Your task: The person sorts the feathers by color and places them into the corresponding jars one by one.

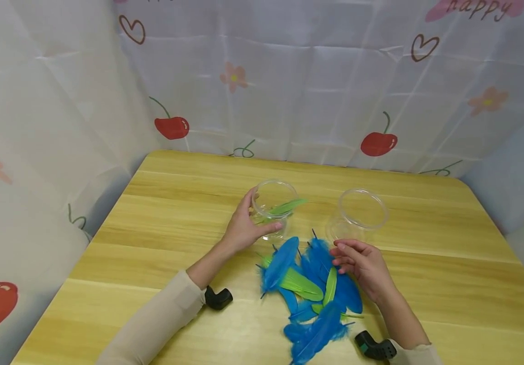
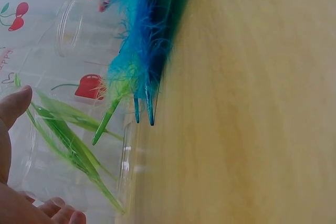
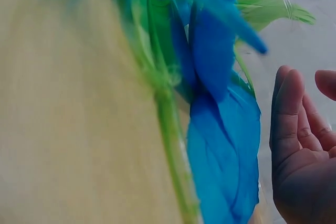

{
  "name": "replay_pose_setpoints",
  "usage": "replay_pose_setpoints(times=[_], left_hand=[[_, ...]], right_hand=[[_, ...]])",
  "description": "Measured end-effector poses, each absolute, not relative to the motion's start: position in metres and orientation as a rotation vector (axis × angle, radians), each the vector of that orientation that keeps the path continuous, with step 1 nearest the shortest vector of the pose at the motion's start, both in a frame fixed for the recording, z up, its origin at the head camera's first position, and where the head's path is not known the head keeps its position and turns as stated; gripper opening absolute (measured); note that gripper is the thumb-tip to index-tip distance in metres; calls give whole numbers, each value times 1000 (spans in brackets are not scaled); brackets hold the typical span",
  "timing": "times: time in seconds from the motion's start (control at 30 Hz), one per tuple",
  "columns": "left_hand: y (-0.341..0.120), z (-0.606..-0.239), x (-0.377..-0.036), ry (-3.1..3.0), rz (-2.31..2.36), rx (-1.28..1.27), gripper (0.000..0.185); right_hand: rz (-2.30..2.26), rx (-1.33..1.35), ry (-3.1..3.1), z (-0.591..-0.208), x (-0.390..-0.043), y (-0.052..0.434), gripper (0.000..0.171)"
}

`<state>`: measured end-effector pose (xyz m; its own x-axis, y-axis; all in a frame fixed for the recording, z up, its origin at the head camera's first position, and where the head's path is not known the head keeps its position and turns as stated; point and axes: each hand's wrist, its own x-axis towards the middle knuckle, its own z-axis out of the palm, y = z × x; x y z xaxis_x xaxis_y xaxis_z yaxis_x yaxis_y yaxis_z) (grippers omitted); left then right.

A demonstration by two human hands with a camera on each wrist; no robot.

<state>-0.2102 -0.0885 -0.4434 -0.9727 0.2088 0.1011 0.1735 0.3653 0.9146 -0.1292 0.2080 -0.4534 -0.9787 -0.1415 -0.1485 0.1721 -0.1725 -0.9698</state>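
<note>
My left hand point(image 1: 243, 228) grips a clear plastic jar point(image 1: 273, 205) on the wooden table point(image 1: 175, 203), thumb in front and fingers behind. A green feather point(image 1: 286, 207) sticks out of that jar; through the jar wall the green feather point(image 2: 68, 140) shows in the left wrist view. My right hand point(image 1: 362, 263) hovers with relaxed fingers over the right edge of a pile of blue and green feathers point(image 1: 309, 289), holding nothing. A second clear jar point(image 1: 359, 213) stands just beyond that hand. The right wrist view shows blue feathers point(image 3: 220, 129) next to my fingers point(image 3: 286, 114).
White cloth with cherries and flowers point(image 1: 289, 86) walls the table at the back and both sides. Black wrist mounts sit at my left wrist point(image 1: 218, 298) and my right wrist point(image 1: 373, 347). Bare wood lies to the left, right and back.
</note>
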Motion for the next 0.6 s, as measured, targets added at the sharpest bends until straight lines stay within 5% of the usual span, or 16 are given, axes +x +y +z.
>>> replay_pose_setpoints(times=[0.6], left_hand=[[-88, -443, -215, 2577, 1693, 368, 105]], right_hand=[[-2073, 82, 1969, -454, -131, 215, 35]])
